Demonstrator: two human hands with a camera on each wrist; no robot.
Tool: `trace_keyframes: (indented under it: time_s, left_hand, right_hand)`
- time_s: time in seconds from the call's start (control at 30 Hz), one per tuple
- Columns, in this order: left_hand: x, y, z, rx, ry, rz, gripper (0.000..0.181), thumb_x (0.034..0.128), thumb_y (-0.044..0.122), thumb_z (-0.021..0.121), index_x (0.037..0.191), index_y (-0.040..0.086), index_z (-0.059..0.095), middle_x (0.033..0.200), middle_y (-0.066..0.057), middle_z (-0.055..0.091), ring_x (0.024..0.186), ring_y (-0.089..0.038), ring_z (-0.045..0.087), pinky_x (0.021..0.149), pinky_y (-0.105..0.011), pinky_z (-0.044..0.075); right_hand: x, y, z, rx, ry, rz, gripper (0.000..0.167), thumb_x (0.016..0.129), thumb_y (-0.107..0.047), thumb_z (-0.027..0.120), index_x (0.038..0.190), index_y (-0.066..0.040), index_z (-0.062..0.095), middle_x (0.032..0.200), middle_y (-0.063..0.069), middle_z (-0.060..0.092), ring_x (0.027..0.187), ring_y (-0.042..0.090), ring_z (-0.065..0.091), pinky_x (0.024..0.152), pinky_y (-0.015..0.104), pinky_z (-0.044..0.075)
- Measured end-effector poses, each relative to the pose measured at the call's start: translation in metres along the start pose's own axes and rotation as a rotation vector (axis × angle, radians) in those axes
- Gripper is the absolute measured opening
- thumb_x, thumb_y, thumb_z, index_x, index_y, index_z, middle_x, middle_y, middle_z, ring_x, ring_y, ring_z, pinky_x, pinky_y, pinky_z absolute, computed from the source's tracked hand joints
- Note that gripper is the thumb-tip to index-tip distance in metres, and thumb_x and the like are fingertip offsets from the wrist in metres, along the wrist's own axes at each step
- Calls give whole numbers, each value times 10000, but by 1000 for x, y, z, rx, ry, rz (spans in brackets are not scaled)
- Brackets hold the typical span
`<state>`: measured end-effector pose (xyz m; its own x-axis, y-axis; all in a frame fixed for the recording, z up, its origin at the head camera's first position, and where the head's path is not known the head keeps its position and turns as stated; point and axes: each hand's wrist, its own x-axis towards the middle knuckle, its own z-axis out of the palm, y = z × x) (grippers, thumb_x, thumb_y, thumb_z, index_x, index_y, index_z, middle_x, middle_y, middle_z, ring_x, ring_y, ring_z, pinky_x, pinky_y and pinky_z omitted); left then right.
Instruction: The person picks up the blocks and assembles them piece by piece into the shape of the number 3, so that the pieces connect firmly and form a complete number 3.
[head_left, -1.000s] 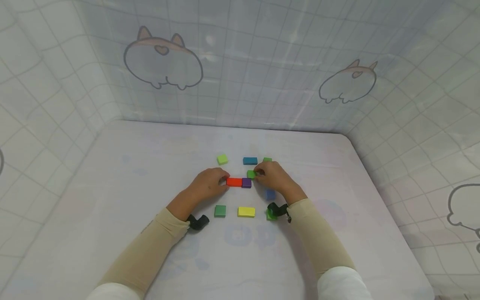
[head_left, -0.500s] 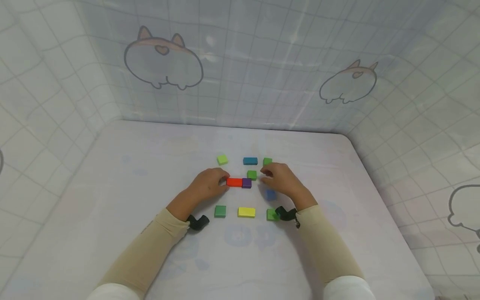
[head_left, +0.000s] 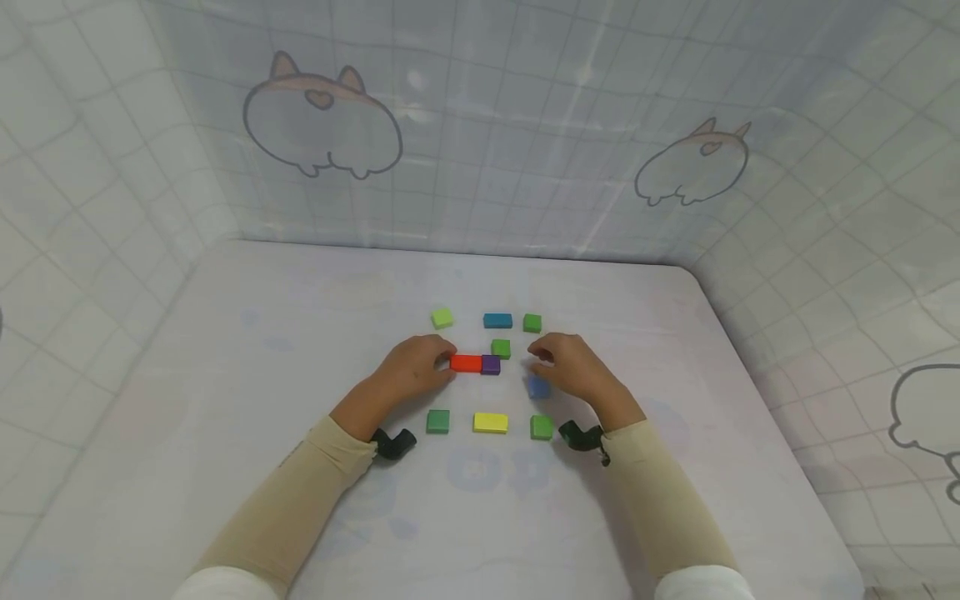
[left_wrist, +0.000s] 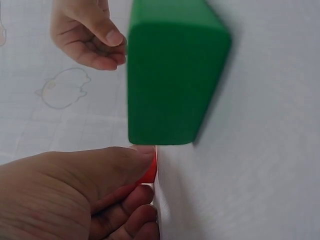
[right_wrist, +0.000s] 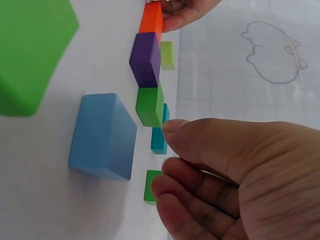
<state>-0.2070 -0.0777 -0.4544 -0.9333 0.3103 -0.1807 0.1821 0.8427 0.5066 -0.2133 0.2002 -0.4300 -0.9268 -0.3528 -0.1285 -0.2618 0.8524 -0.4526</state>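
Note:
My left hand (head_left: 412, 368) pinches the left end of a red block (head_left: 467, 363) between thumb and fingers. A purple block (head_left: 491, 364) touches the red one's right end. Behind the purple block lies a green block (head_left: 501, 348), close up against it. My right hand (head_left: 573, 367) hovers to the right of these, its fingers loosely bent with nothing between them. Just in front of its fingertips sits a blue block (head_left: 537, 387), which shows as a light blue block (right_wrist: 102, 137) in the right wrist view, apart from the hand.
Along the back lie a lime block (head_left: 442, 318), a teal block (head_left: 498, 321) and another green block (head_left: 532, 322). Nearer the front are a dark green block (head_left: 438, 422), a yellow block (head_left: 491, 423) and a bright green block (head_left: 542, 427). Patterned sheeting (head_left: 495, 167) surrounds the white table surface.
My right hand has let go of the green block behind the purple one and drawn back to the right. The left hand stays at the red block.

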Motion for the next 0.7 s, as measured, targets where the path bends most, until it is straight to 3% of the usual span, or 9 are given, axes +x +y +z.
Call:
trace_keyframes:
  time_s: [0.7]
  left_hand:
    - [2,-3,-1,-19,-1,5,418,897,263,739,1284,129,657,1197,-15,667,1084,-204,575,1007,-420,498]
  right_hand:
    - [-23,8,1,-6,-65,49,290,900,-192,745,1173,-98,714,1083,-3,690,979,166,603,938,384,537]
